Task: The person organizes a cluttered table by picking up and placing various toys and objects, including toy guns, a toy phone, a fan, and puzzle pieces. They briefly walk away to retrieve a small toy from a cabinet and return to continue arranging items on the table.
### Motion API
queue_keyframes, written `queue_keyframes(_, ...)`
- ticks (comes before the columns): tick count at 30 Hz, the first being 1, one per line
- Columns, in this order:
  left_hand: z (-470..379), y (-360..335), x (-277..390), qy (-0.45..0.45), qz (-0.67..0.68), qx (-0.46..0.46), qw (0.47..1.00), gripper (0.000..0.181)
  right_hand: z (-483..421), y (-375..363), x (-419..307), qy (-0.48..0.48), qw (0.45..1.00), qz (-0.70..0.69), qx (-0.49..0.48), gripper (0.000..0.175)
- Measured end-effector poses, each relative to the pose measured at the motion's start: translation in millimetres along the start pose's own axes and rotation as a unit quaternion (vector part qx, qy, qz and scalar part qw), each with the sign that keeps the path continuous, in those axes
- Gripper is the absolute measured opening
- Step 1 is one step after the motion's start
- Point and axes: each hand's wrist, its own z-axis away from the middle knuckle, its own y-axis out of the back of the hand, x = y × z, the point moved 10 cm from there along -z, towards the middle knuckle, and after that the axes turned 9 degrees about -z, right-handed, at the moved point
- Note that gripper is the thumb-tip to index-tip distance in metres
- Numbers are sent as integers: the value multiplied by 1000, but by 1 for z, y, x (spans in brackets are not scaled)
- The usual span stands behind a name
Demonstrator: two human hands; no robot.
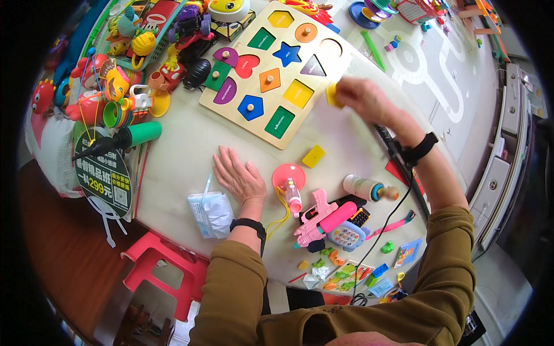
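Note:
Just right of a wooden shape-puzzle board (264,123), my right hand (362,98) grips a yellow puzzle piece (333,95), whose outline is partly hidden by the fingers. My left hand (240,178) rests on the table with its fingers apart, above a pack of tissues (212,215). On the board lie knobbed pieces, among them a blue pentagon (250,107), an orange diamond (269,80) and an orange circle (306,33). A green knobbed piece (216,75) and a purple semicircle (225,56) lie across the left edge. A yellow block (314,156) sits below the board.
Piled toys and a green pump (145,133) crowd the left. Nearer me are a pink toy water gun (316,220), a bottle (363,187), a toy phone (346,235) and a dark cable (389,218). A red plastic stool (173,264) stands by the table at lower left.

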Motion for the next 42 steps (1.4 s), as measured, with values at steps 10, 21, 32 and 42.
queue_keyframes(10, -1, 1, -2, 0, 5, -3, 1000, 59, -161, 55, 12, 14, 983, 49, 175, 15)
queue_keyframes(21, -3, 1, -3, 9, 26, -28, 999, 58, -220, 22, 26, -23, 974, 133, 184, 23)
queue_keyframes(32, 1, 1, 1, -11, 11, 12, 1000, 53, -5, 98, 28, -85, 993, 6, 76, 33)
queue_keyframes(42, 4, -3, 4, -22, -2, 37, 999, 53, 131, 51, 77, -167, 961, 61, 211, 41)
